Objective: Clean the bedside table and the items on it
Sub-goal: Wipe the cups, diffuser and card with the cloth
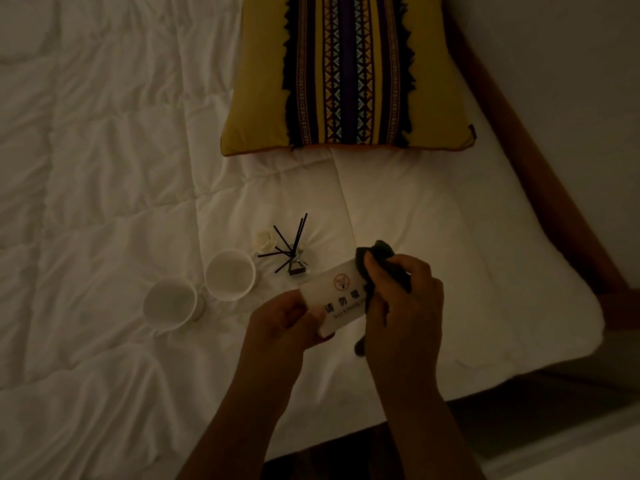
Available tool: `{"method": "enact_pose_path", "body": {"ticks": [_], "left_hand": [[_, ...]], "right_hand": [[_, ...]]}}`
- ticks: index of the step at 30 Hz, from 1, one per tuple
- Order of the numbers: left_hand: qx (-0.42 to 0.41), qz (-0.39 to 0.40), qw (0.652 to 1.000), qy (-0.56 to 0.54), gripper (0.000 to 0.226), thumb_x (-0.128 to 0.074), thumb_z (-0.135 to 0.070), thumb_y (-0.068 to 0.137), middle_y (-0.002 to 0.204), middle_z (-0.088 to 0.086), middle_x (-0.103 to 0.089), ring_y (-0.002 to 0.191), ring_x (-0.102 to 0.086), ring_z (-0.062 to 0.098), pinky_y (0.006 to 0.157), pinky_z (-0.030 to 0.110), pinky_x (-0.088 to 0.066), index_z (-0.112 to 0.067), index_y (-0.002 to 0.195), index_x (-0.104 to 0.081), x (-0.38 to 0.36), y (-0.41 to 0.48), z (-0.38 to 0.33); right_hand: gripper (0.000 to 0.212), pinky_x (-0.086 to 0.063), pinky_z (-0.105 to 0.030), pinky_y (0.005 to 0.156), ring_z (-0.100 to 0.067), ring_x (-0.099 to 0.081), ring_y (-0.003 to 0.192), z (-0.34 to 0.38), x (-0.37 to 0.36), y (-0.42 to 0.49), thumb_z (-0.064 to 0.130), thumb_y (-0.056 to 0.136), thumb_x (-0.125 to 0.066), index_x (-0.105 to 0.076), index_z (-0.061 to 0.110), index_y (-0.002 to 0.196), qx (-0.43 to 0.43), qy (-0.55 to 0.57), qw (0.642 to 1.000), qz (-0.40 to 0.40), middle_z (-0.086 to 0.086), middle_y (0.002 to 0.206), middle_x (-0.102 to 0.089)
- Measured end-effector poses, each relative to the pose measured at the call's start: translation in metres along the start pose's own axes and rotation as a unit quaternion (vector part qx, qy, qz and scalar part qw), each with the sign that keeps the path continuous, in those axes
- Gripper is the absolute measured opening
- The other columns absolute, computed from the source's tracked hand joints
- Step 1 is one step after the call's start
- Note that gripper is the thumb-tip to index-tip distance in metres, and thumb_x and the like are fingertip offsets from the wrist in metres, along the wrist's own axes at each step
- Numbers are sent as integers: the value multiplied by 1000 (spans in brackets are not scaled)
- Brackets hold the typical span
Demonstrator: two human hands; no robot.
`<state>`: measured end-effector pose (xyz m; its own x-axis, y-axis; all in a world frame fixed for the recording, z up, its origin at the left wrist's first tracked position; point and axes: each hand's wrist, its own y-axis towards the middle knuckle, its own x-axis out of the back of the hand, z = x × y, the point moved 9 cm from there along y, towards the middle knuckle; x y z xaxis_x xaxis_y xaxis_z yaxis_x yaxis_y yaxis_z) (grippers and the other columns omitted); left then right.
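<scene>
Hands (287, 320) (401, 303) grip sign (337, 294), cloth (381, 261) between fingers (375, 271).

Two white cups (230, 274) (170, 303) stand side by side on one white bed (104, 168). Beside them is one reed diffuser (294, 261), holding roughly six dark sticks; the dim light makes an exact tally uncertain. One pale artificial rose (266, 239) lies next to it. One yellow patterned cushion (346, 74) sits at the head. Two hands are in view: the left hand (287, 323) holds one no-smoking sign (332, 296), the right hand (405, 299) one dark cloth (377, 254).
</scene>
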<state>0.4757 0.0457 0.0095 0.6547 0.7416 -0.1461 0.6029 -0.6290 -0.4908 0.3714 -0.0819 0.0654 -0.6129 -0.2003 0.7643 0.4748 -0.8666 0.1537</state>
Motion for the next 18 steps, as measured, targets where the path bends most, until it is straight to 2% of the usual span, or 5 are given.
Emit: {"method": "enact_pose_path", "body": {"ticks": [6,10,13,16,18], "left_hand": [[1,1,1000,-11,22,-57,-5,91,100,5,-74,97,-71,20,77,32,-59,-9,109,-68,0,4,-3],[-13,13,1000,-2,19,-55,-6,93,97,13,-74,95,-71,29,82,39,-58,-4,106,-68,-5,8,-8],[-23,33,999,-6,19,-55,-8,93,98,13,-74,93,-72,29,77,31,-58,-9,104,-71,-7,7,-12],[-29,45,999,11,19,-56,-10,94,95,12,-74,86,-72,26,71,26,-56,-13,103,-72,-6,6,-13],[-28,59,998,25,19,-55,-12,95,93,11,-74,78,-72,21,65,22,-54,-12,105,-71,-9,5,-13]], "right_hand": [[43,-60,-41,79,-32,-51,106,3,-1,1,21,85,-53,-62,17,127,12,-30,999,11,-10,125,-56],[46,-59,-36,78,-31,-55,106,28,-13,-16,16,81,-60,-62,18,127,29,-29,998,44,-9,124,-59],[44,-54,-29,86,-22,-54,109,42,-22,-30,18,86,-55,-59,23,129,22,39,996,79,-2,126,-56],[42,-49,-20,95,-8,-52,115,37,-26,-40,12,92,-55,-58,31,130,-29,145,984,96,14,128,-49],[44,-45,-6,90,2,-54,112,29,-23,-40,6,92,-55,-61,34,125,-70,208,971,98,23,123,-48]]}}
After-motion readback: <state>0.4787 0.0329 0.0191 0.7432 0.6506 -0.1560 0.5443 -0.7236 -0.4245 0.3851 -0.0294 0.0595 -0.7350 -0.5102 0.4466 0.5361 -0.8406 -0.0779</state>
